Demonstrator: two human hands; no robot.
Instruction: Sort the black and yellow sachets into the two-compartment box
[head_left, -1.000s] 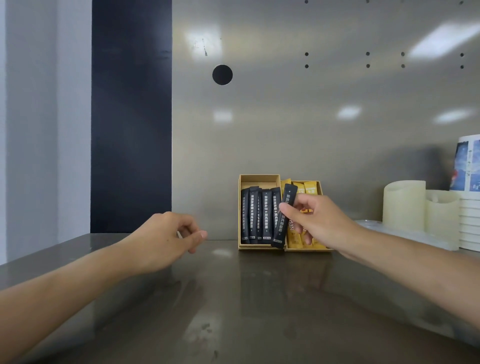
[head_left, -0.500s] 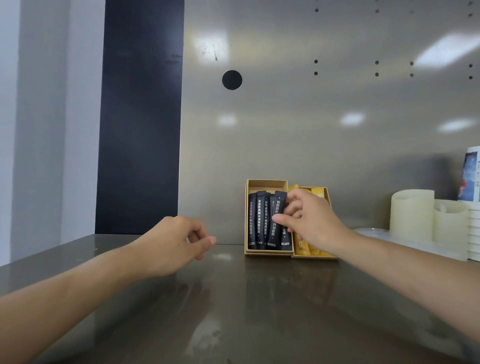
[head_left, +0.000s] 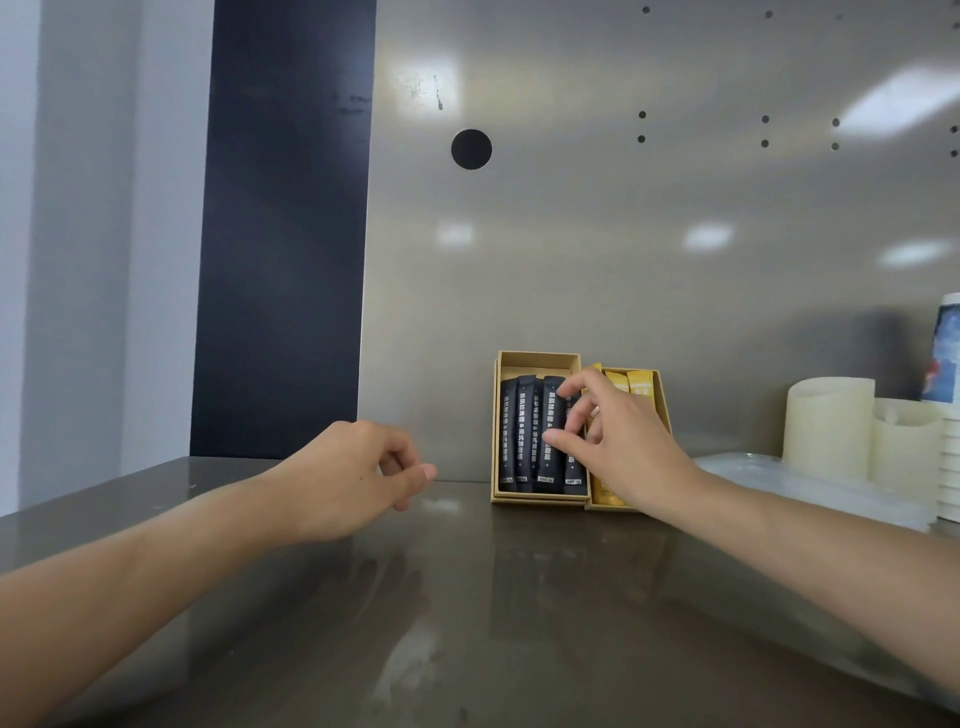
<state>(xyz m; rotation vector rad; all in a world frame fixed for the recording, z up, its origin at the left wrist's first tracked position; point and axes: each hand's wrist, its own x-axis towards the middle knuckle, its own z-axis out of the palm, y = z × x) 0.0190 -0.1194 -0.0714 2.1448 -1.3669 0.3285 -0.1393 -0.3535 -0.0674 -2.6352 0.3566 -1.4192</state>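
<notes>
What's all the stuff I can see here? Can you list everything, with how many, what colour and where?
box: one, tan cardboard, two compartments, standing against the back wall on the counter
black sachets: at least four showing, black with pale print, upright in the left compartment
yellow sachets: at least three tops showing, yellow, in the right compartment, partly hidden by the hand
candles: two, cream, at the right of the counter
paper cups: a stack, white with a printed top one, far right edge
counter: one, dark and glossy
left hand: loosely curled, empty, resting over the counter
right hand: fingers spread on the black sachets
</notes>
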